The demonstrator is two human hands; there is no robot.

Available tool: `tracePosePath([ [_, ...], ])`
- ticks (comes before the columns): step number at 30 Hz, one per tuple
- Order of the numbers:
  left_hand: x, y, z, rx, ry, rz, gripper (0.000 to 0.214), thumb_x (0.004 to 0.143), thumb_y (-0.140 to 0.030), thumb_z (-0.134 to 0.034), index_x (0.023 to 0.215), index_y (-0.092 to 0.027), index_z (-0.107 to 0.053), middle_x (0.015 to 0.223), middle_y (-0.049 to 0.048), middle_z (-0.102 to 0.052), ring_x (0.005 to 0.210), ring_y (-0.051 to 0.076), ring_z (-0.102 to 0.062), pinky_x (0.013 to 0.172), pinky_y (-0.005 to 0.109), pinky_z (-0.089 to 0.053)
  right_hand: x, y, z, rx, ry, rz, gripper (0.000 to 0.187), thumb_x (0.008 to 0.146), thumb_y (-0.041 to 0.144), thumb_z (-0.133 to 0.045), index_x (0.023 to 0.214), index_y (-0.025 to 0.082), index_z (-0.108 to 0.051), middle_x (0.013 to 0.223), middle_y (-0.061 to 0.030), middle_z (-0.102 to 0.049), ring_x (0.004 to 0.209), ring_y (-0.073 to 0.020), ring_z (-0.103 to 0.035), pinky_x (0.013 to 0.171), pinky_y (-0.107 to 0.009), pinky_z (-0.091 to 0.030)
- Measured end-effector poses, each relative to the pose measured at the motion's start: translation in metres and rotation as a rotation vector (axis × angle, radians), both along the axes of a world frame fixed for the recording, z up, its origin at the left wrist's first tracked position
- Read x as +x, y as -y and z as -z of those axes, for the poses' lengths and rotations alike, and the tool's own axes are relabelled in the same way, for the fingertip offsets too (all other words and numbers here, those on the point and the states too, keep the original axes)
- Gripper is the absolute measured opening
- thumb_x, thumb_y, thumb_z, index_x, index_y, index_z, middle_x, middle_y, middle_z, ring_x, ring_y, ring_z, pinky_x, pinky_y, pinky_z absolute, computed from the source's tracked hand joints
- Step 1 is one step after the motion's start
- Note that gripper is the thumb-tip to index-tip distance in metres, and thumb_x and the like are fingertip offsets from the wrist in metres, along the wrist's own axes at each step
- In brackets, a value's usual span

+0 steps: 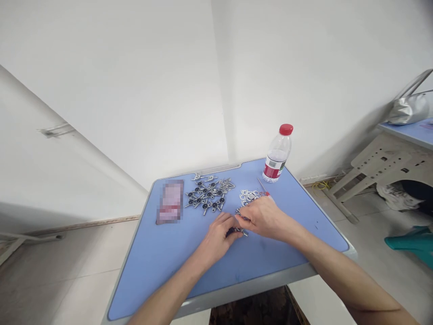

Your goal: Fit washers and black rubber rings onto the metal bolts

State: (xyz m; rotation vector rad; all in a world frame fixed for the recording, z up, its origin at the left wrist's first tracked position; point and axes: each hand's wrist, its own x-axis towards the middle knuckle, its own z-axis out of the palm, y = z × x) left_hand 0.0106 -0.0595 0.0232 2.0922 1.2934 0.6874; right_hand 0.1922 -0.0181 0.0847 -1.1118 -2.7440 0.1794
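Observation:
My left hand point(219, 235) is closed around a small metal fitting point(245, 233), low over the middle of the blue desk. Most of that fitting hides behind the fingers. Just beside it, my right hand point(262, 217) has its thumb and fingers pinched together; whatever is between them is too small to make out. Tiny metal pieces point(237, 211) show at its fingertips. Beyond the right hand lie flat silvery plates point(248, 195) and a screwdriver point(261, 184) with a red handle. Several metal fittings with black round centres point(209, 194) are grouped farther left.
A clear bottle with a red cap point(278, 153) stands at the desk's back right. A pinkish, blurred flat object point(170, 201) lies on the left of the blue desk point(158, 262). Bare metal parts point(226, 184) lie behind the fittings. A white wall point(162, 90) rises behind.

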Motion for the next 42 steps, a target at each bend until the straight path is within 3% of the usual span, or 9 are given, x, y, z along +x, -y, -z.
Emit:
tracePosePath([
  [6, 0.000, 0.001, -0.003, -0.008, -0.003, 0.025, 0.005, 0.088, -0.022, -0.061, 0.088, -0.020, -0.066, 0.089, 0.0026, -0.061, 0.089, 0.020, -0.055, 0.081, 0.032, -0.044, -0.005, 0.010, -0.008, 0.006, 0.089, 0.068, 0.046, 0.100, 0.034, -0.035, 0.067, 0.014, -0.060, 0.059, -0.0064, -0.061, 0.049, -0.0119, -0.044, 0.054, -0.030, -0.011],
  [10, 0.000, 0.000, -0.001, 0.004, 0.018, 0.027, 0.005, 0.087, -0.023, -0.063, 0.088, -0.020, -0.067, 0.095, 0.0034, -0.063, 0.092, 0.020, -0.056, 0.085, 0.034, -0.044, -0.001, 0.010, -0.005, -0.002, 0.020, -0.041, 0.021, 0.100, 0.027, -0.038, 0.095, 0.015, -0.054, 0.069, -0.0033, -0.062, 0.052, -0.0135, -0.049, 0.053, -0.028, -0.014],
  [13, 0.000, -0.001, -0.001, 0.013, 0.041, 0.038, 0.005, 0.087, -0.023, -0.063, 0.090, -0.020, -0.066, 0.099, 0.0035, -0.064, 0.095, 0.020, -0.056, 0.088, 0.035, -0.043, 0.004, 0.006, -0.004, -0.049, 0.019, -0.131, 0.005, 0.093, 0.016, -0.045, 0.093, 0.017, -0.050, 0.073, -0.0009, -0.061, 0.054, -0.0128, -0.048, 0.052, -0.027, -0.016],
  [16, 0.000, -0.001, -0.002, 0.001, 0.023, 0.030, 0.006, 0.087, -0.024, -0.063, 0.089, -0.020, -0.066, 0.094, 0.0032, -0.063, 0.091, 0.020, -0.056, 0.085, 0.034, -0.044, 0.013, 0.005, -0.009, -0.086, 0.019, -0.163, 0.011, 0.093, 0.013, -0.041, 0.089, 0.017, -0.050, 0.076, -0.0023, -0.062, 0.057, -0.0134, -0.049, 0.053, -0.028, -0.018],
  [20, 0.001, -0.001, -0.001, -0.016, 0.013, 0.017, 0.007, 0.087, -0.026, -0.062, 0.086, -0.019, -0.064, 0.089, 0.0030, -0.063, 0.087, 0.020, -0.056, 0.080, 0.033, -0.044, 0.026, 0.005, -0.017, -0.222, -0.025, -0.194, 0.018, 0.092, 0.009, -0.038, 0.103, 0.016, -0.051, 0.082, -0.0040, -0.064, 0.066, -0.0153, -0.054, 0.058, -0.027, -0.026],
  [26, 0.002, -0.001, -0.001, -0.030, 0.020, 0.011, 0.009, 0.088, -0.026, -0.062, 0.083, -0.019, -0.062, 0.084, 0.0018, -0.061, 0.083, 0.019, -0.054, 0.078, 0.032, -0.043, 0.026, 0.000, -0.010, -0.221, -0.006, -0.150, 0.011, 0.093, 0.012, -0.043, 0.088, 0.016, -0.052, 0.067, 0.0000, -0.057, 0.056, -0.0126, -0.043, 0.053, -0.026, -0.021],
  [30, 0.002, -0.001, -0.003, -0.028, -0.009, 0.000, 0.015, 0.089, -0.028, -0.059, 0.078, -0.019, -0.059, 0.078, 0.0005, -0.055, 0.079, 0.018, -0.051, 0.074, 0.031, -0.042, 0.017, 0.001, -0.005, -0.176, -0.058, -0.118, 0.020, 0.098, 0.025, -0.043, 0.083, 0.016, -0.052, 0.062, 0.0019, -0.052, 0.053, -0.0107, -0.038, 0.052, -0.026, -0.017],
  [35, 0.002, 0.000, -0.002, -0.026, -0.007, -0.005, 0.013, 0.089, -0.028, -0.058, 0.080, -0.019, -0.060, 0.078, 0.0011, -0.056, 0.080, 0.019, -0.051, 0.074, 0.031, -0.042, 0.010, 0.006, -0.003, -0.094, -0.045, -0.082, 0.025, 0.098, 0.025, -0.045, 0.075, 0.016, -0.051, 0.056, 0.0038, -0.043, 0.048, -0.0100, -0.030, 0.051, -0.028, -0.013],
  [42, 0.002, 0.000, -0.001, -0.016, 0.000, -0.002, 0.011, 0.089, -0.027, -0.059, 0.081, -0.019, -0.062, 0.080, 0.0009, -0.057, 0.080, 0.018, -0.051, 0.073, 0.030, -0.042, 0.000, 0.012, 0.002, -0.055, -0.006, 0.031, 0.026, 0.100, 0.027, -0.044, 0.080, 0.015, -0.056, 0.062, -0.0014, -0.054, 0.051, -0.0129, -0.041, 0.050, -0.029, -0.014],
])
